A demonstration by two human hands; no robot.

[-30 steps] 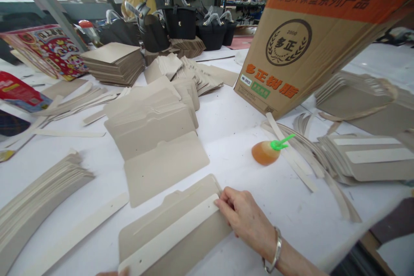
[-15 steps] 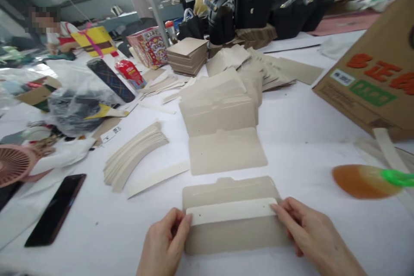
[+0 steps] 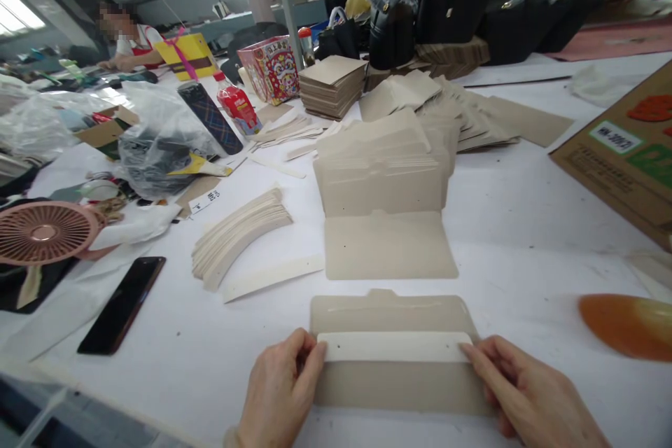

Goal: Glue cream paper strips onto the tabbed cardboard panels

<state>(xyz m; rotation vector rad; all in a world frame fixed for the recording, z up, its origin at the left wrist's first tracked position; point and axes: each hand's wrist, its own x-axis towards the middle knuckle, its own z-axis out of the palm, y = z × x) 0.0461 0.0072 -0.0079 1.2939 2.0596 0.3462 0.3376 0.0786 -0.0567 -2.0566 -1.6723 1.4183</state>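
Note:
A white strip [image 3: 393, 348] with a small hole near each end lies across a beige board [image 3: 399, 388] at the front of the table. My left hand [image 3: 283, 385] pinches the strip's left end between thumb and fingers. At its right end, my right hand [image 3: 530, 385] grips it the same way, its lower fingers beside the board's edge. A second beige board [image 3: 388, 246] lies just beyond, below a fanned pile of similar boards [image 3: 383, 185]. To the left are a loose strip [image 3: 276, 278] and a curved stack of strips [image 3: 241, 231].
A black phone [image 3: 122, 304] and pink fan [image 3: 45, 232] are on the left. An orange-brown object [image 3: 624, 325] and a cardboard box [image 3: 619, 154] stand right. Behind are stacked boards [image 3: 332, 87], black bags [image 3: 451, 10], a red bottle [image 3: 237, 106] and several people.
The camera view has turned left, so the table's contents appear farther right. Both hands keep hold of the strip, which now looks more level across the board.

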